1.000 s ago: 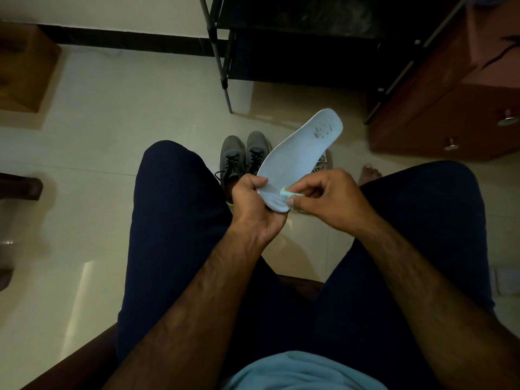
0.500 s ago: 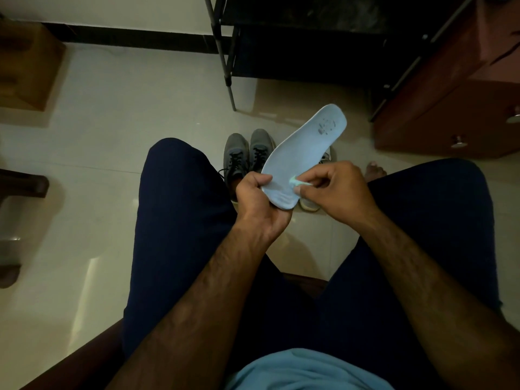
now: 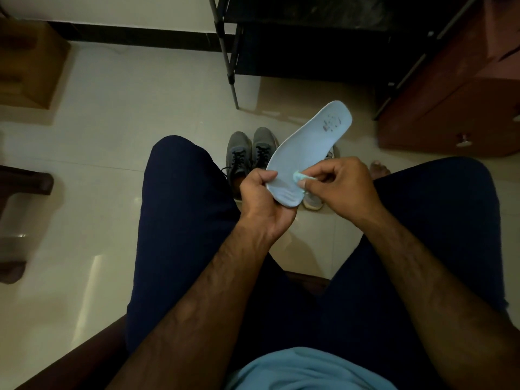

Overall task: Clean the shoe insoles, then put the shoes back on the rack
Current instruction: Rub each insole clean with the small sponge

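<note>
Head view. Centre frame, held above the knees: pale blue foam shoe insole (image 3: 315, 139), slanting toward upper right, printed mark near the far end. Clenched round its near end: left hand (image 3: 261, 198), thumb on top. Pinching a small pale green wad of wipe (image 3: 298, 175) against the insole's near part: right hand (image 3: 343, 187).

Compared with a second ago: wad shifted from the very tip a little up the surface; both grips unchanged. Judged as wiping under way, only the near part covered so far.

Just beyond the hands, on the pale tiled floor (image 3: 112, 136): pair of grey lace-up shoes (image 3: 250, 153), plus a lighter shoe (image 3: 312, 204) mostly hidden. Top centre: black metal rack (image 3: 233, 80), shoes not yet back on it.
</note>
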Tool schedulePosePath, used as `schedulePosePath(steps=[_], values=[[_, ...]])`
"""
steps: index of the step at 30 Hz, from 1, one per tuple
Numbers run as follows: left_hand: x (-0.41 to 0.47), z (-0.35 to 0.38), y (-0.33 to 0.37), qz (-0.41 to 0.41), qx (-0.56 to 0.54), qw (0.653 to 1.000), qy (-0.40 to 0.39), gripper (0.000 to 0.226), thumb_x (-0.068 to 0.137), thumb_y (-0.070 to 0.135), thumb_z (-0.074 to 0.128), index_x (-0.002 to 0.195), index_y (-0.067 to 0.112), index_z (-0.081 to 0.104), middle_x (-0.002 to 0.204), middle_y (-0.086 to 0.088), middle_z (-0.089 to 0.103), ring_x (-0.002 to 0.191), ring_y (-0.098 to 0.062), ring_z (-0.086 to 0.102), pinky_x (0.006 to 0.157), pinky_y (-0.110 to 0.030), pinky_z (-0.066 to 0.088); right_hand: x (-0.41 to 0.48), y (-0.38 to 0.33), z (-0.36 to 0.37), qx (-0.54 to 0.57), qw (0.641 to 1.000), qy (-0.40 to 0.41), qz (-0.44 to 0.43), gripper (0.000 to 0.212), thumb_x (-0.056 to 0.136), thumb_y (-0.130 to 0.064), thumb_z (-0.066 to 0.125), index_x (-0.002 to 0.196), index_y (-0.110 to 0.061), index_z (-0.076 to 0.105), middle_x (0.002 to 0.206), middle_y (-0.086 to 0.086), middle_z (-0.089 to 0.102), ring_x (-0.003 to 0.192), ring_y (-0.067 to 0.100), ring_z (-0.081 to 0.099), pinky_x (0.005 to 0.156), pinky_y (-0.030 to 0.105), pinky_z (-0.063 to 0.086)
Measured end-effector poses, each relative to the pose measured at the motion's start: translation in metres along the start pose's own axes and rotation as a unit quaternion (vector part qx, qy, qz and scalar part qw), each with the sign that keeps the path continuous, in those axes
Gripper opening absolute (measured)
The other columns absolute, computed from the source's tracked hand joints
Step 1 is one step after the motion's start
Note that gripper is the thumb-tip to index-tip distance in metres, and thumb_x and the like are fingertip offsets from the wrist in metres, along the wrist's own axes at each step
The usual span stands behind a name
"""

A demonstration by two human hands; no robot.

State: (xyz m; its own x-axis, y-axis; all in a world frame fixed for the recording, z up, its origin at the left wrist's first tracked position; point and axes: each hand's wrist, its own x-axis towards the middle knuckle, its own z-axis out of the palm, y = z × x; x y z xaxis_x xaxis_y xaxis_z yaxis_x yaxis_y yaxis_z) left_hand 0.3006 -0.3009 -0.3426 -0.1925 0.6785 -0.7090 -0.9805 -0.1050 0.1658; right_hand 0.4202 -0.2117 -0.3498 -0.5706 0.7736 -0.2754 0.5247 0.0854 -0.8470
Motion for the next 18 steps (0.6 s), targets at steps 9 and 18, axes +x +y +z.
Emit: schedulePosePath(steps=[9,18], values=[[-0.006,0.002,0.000,-0.011,0.016,1.000,0.001,0.053,0.087,0.015,0.036,0.133,-0.004,0.055,0.126,-0.025,0.060,0.119,-0.041,0.056,0.115,-0.048,0.042,-0.002,-0.004,0.003,0.026,0.999,-0.012,-0.014,0.014,0.084,-0.017,0.085,0.098,-0.019,0.083,0.086,-0.007,0.079,0.080,0.008,0.075,0.077,0.035,0.064],[-0.003,0.001,0.002,-0.025,0.023,0.999,0.006,0.070,0.074,0.015,0.044,0.141,-0.006,0.049,0.143,-0.027,0.054,0.136,-0.045,0.050,0.118,-0.051,0.037,-0.007,-0.010,0.007,0.042,0.998,-0.033,-0.037,0.012,0.085,-0.011,0.083,0.096,-0.017,0.083,0.084,-0.005,0.079,0.076,0.010,0.075,0.073,0.030,0.063]])
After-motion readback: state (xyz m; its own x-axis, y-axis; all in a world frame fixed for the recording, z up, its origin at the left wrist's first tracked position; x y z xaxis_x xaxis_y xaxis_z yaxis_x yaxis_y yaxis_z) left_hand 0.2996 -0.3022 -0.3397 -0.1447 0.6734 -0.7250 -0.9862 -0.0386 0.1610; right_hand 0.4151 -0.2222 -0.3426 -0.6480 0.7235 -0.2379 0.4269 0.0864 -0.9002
